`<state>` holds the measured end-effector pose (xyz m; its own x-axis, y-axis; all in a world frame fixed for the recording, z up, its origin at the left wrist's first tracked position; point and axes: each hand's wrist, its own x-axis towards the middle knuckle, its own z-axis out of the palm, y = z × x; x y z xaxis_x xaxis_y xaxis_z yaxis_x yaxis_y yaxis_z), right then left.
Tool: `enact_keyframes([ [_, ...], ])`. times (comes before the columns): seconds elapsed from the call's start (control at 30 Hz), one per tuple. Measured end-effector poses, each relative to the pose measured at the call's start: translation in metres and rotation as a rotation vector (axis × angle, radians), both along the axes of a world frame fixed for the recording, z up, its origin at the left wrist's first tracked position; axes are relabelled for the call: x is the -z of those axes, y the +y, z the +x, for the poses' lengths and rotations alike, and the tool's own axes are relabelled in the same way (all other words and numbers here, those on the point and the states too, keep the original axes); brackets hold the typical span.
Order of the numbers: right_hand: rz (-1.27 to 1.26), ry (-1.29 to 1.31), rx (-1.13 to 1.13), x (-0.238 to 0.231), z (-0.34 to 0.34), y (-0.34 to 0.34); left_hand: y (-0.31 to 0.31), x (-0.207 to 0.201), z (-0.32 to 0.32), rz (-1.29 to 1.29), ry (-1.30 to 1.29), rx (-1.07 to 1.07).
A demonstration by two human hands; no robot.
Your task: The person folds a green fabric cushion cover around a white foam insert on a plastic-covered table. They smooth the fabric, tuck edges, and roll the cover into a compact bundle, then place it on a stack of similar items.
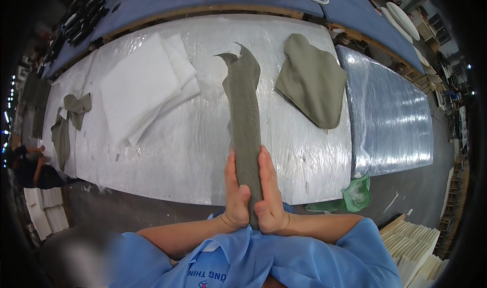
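At lower centre, a long olive-grey fabric strip point(244, 115) is being held between the left hand point(235, 199) and right hand point(271, 199).

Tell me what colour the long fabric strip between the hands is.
The fabric strip is greyish olive green; it shows best in the head view.

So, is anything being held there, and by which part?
Yes, the long olive-grey fabric piece. The left hand and right hand hold its near end between them, one along each long side.
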<state>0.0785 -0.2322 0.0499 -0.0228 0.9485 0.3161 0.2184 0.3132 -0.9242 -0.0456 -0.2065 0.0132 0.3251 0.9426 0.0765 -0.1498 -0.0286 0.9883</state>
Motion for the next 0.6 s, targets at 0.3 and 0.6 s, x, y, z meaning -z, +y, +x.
enact_keyframes([
  [0.3, 0.037, -0.160, -0.063, 0.000, 0.005, 0.008, 0.001, 0.023, 0.009, -0.017, -0.066, -0.052],
  [0.6, -0.156, 0.200, 0.041, -0.023, -0.001, 0.076, 0.067, -0.028, 0.011, -0.110, -0.100, -0.157],
])
